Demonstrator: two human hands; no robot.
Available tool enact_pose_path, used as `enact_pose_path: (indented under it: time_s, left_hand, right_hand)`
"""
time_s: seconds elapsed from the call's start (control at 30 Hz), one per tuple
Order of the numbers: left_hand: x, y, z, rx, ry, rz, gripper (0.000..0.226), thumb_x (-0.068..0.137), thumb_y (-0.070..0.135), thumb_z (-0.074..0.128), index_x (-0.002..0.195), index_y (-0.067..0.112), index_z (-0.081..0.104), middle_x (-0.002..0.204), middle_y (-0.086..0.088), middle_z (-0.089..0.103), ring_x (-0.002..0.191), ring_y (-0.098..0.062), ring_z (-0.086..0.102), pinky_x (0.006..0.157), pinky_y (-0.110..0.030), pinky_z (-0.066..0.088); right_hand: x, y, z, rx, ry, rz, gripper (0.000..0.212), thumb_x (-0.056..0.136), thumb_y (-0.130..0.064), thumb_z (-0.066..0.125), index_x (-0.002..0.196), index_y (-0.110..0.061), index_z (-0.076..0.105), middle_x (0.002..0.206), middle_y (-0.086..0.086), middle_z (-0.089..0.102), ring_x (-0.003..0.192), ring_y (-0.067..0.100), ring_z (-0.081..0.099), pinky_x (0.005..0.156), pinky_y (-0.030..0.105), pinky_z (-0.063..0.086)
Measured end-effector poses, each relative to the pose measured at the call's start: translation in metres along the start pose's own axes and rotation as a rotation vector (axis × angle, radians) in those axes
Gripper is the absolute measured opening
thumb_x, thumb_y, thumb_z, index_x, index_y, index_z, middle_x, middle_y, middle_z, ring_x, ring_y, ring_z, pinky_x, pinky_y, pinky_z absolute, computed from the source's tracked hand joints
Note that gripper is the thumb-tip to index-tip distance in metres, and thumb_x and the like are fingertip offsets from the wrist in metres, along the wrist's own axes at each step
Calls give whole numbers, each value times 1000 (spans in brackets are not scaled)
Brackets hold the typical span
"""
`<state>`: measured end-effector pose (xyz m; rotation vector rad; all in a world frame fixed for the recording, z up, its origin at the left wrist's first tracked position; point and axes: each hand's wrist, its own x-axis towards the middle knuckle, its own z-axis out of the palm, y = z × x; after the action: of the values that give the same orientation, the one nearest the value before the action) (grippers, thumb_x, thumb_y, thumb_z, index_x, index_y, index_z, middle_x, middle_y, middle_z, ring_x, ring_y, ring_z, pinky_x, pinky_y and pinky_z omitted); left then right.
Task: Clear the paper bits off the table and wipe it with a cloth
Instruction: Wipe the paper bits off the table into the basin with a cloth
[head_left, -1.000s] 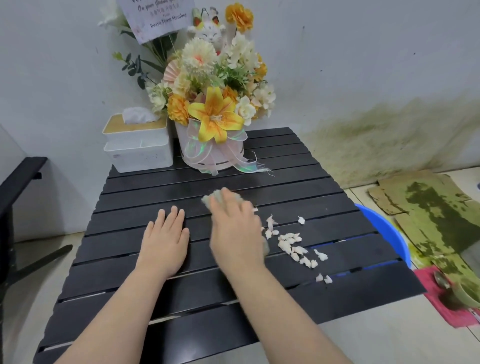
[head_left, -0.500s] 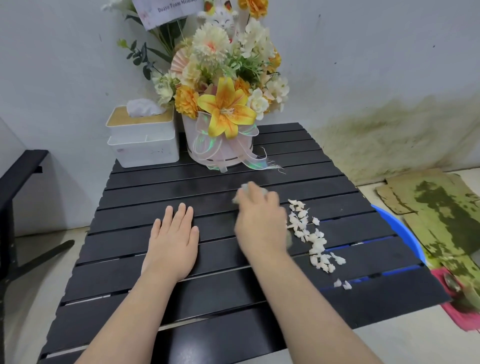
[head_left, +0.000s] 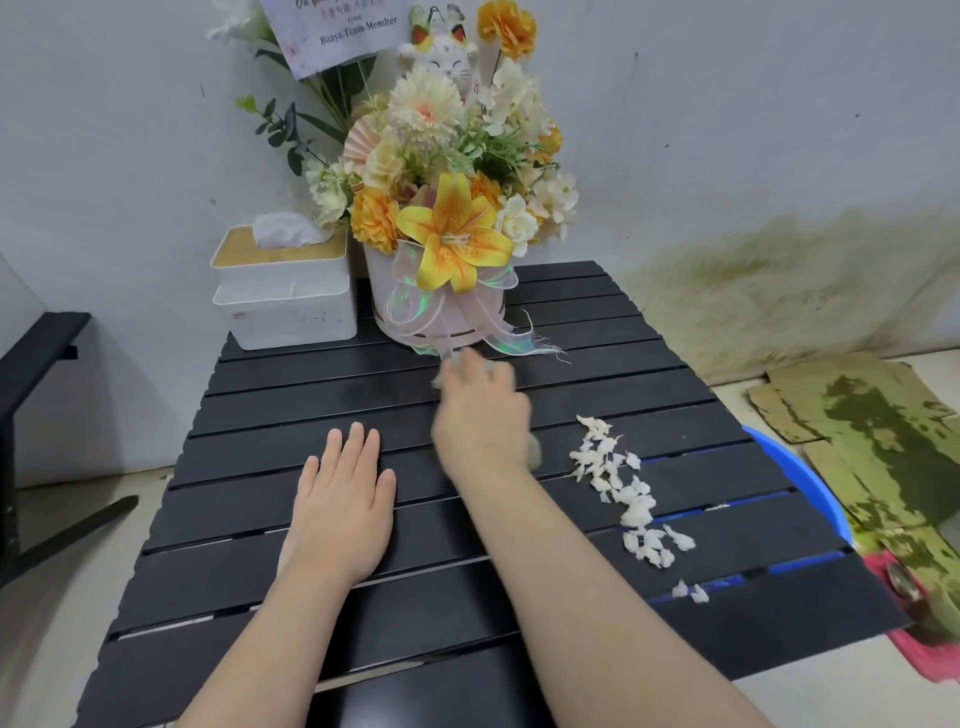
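I'm pressing my right hand flat on the cloth, fingers blurred; the paper bits are lying just right of it.

White paper bits — loose diagonal trail, right side of black slatted table; pale cloth just left — blurred.

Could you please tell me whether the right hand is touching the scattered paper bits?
Apart. The head view shows a strip of bare black table between the right hand and the paper bits, which lie to its right.
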<state>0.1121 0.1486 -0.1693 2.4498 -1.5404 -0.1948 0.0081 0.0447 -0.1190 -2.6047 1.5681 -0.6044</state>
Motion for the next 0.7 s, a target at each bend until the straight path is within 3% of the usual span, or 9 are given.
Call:
enact_pose_path:
  time_s: [0.07, 0.13, 0.27, 0.4, 0.5, 0.6, 0.7]
  left_hand:
    - [0, 0, 0, 11, -1, 3, 54, 98, 35, 16, 148, 19, 3, 159, 3, -2, 145, -16, -8, 119, -36, 0]
    - [0, 0, 0, 13, 0, 7, 54, 98, 35, 15, 148, 20, 3, 159, 3, -2, 145, -16, -9, 118, -36, -1]
    - [-1, 0, 1, 0, 3, 0, 54, 97, 36, 13, 148, 22, 1, 158, 5, -4, 145, -14, -10, 118, -35, -3]
    - [-1, 2, 0, 1, -2, 0, 54, 97, 36, 12, 148, 21, 1, 159, 5, -4, 145, -15, -9, 118, -35, -3]
    - [-1, 1, 0, 23, -13, -4, 54, 97, 36, 13, 148, 21, 1, 159, 4, -4, 145, -15, -9, 118, -36, -2]
    - [0, 0, -1, 43, -12, 1, 55, 97, 36, 14, 148, 20, 2, 159, 3, -3, 145, -17, -8, 118, -36, 0]
    - [0, 1, -2, 31, -16, -4, 54, 97, 35, 16, 148, 20, 4, 159, 3, -2, 146, -17, -7, 118, -36, 0]
  right_hand:
    - [8, -19, 15, -27, -143, -109, 43, 87, -13, 47, 129, -19, 44, 139, 3, 37, 115, 29, 36, 82, 42, 38]
    - [12, -9, 24, -43, -236, -75, 53, 84, -13, 55, 133, -21, 39, 138, 2, 37, 117, 28, 34, 86, 42, 37]
    - [6, 58, 10, -74, -152, 234, 55, 82, -11, 56, 132, -28, 42, 134, -1, 41, 115, 25, 36, 84, 41, 40]
    - [5, 99, -21, -170, -143, 477, 43, 84, -13, 54, 126, -17, 46, 127, 3, 45, 114, 26, 37, 81, 39, 42]
    - [6, 62, -20, -110, -30, 330, 38, 87, -11, 44, 125, -14, 46, 124, 6, 46, 112, 27, 39, 80, 39, 41]
    - [-7, 15, 7, -72, -104, 78, 40, 88, -10, 43, 128, -14, 44, 127, 6, 44, 112, 28, 38, 79, 39, 37]
    - [-8, 32, 18, -86, -168, 89, 49, 86, -10, 48, 133, -19, 38, 131, 3, 40, 114, 26, 35, 82, 39, 37]
